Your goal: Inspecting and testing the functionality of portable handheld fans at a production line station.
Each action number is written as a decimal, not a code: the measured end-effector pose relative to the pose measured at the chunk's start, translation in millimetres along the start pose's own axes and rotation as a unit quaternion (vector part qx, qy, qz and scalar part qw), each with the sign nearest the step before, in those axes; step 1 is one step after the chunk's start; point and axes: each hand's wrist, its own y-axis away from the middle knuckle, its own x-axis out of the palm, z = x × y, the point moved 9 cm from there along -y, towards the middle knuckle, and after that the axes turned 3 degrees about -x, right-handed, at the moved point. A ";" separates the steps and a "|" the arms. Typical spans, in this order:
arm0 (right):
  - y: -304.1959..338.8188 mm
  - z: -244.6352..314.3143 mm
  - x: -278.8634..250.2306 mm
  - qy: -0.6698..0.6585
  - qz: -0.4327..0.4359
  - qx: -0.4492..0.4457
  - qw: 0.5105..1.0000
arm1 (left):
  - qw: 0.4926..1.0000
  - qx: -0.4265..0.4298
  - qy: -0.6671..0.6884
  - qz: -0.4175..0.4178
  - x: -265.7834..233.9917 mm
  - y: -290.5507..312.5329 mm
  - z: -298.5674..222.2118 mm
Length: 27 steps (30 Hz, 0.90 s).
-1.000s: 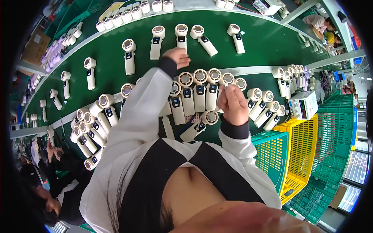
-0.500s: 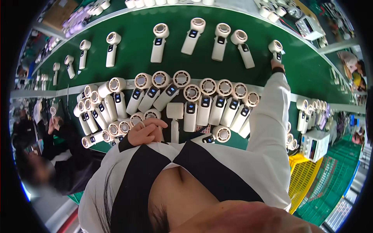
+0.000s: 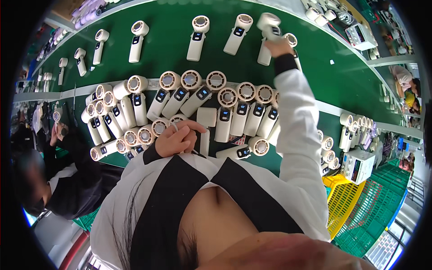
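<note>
My right hand (image 3: 278, 46) reaches far across the green belt, closed around a white handheld fan (image 3: 269, 21) blurred by motion. The held fan is above another white fan (image 3: 264, 55) lying there, partly covered by my hand. Just right of my wrist, a further fan (image 3: 291, 40) is half hidden. Close to my chest, my left hand (image 3: 174, 140) has its fingers loosely curled, with nothing visible in them. Beside it lie a fan turned sideways (image 3: 206, 117) and a cluster of fans with round grilles (image 3: 145, 135).
Several white fans with small lit displays lie along the green belt (image 3: 171, 49). More stand in rows against the grey rail (image 3: 326, 108). At right are a white instrument box (image 3: 358, 165), a yellow crate (image 3: 345, 202) and green crates (image 3: 378, 216). A co-worker (image 3: 67, 180) sits at left.
My right hand has swung left across the belt, carrying the fan from the far right. My left hand stays near my chest. The view has shifted slightly.
</note>
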 end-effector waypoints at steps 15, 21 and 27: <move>9.5 2.1 80.6 0.039 0.076 0.147 0.985 | 0.996 0.081 -0.027 -0.003 -11.5 29.2 -24.9; -5.4 18.9 53.8 0.036 -0.011 0.181 0.983 | 0.997 0.066 -0.025 -0.011 -12.9 29.5 -28.2; -9.7 19.1 88.0 0.081 -0.002 0.338 0.938 | 0.998 0.038 0.017 -0.047 -20.6 24.5 -21.6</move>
